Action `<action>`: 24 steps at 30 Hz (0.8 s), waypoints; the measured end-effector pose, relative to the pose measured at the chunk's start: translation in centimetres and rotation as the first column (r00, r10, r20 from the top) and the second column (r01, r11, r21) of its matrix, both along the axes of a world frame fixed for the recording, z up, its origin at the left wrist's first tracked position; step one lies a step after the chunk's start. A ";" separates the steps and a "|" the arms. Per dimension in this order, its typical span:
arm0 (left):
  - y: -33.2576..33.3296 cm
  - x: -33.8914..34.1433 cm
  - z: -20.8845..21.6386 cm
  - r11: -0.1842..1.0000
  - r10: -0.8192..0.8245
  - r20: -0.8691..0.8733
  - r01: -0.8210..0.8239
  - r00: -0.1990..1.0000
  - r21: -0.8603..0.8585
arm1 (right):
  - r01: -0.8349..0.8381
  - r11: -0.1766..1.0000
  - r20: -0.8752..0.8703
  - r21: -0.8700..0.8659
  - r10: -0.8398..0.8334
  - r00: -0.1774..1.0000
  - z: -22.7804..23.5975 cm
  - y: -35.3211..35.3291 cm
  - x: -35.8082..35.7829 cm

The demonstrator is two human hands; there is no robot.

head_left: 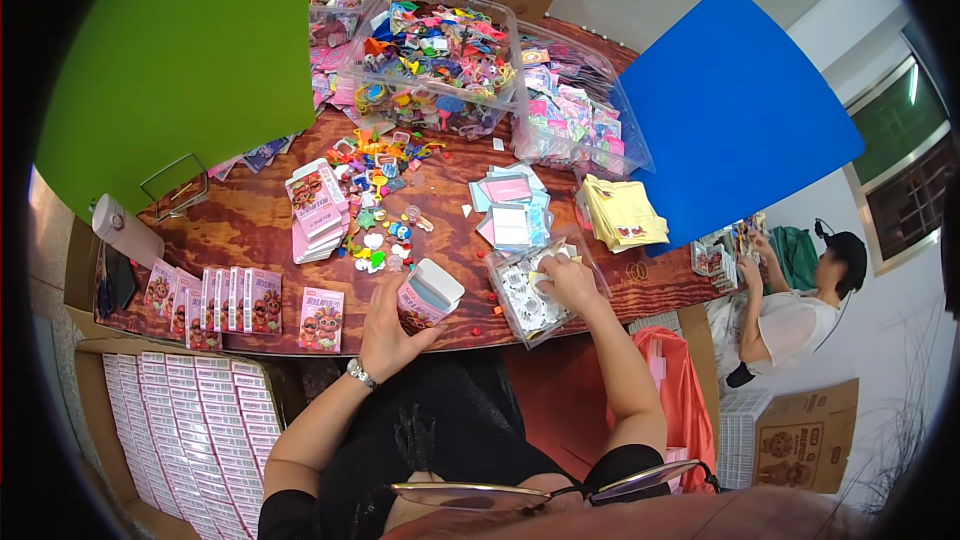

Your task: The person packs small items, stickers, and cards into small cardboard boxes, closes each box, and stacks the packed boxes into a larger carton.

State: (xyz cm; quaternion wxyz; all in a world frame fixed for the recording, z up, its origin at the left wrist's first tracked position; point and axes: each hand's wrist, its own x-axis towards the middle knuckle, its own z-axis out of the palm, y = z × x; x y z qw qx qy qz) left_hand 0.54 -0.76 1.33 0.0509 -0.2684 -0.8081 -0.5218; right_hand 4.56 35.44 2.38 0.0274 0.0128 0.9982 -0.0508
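My left hand [385,332], with a watch on its wrist, is closed around a small pink carton [420,312] near the table's front edge. The carton's top flap is up, and its pale inside shows. To the right, my right hand [570,285] reaches into a clear plastic tray [535,338] of small black-and-white printed packets [522,292]. Its fingers are curled down among them, and their tips are partly hidden. A closed pink carton [321,320] lies flat left of my left hand. Small colourful plastic toys [372,215] are scattered beyond it.
Pink cartons [240,300] stand in a row at left; others are stacked [318,210] farther back. Clear bins [435,95] of toys and packets line the far side. Yellow packets [622,212] lie right, near a blue panel [735,120]. A co-worker [790,305] sits at far right.
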 end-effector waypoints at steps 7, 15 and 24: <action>-0.2 0.1 -0.3 0.998 0.066 0.000 -0.066 0.998 -0.014 | 0.028 0.825 -0.088 -0.564 -0.094 0.992 5.3 -3.2 -1.5; 1.3 0.0 -1.1 0.996 0.091 -0.093 -0.093 0.992 -0.012 | -0.250 0.692 -0.214 -0.677 0.139 0.967 10.1 -15.8 -2.5; 0.0 -0.3 -0.6 0.976 0.138 -0.109 -0.117 0.984 0.181 | -0.529 0.766 -0.677 -0.366 0.171 0.716 6.7 -17.9 -1.4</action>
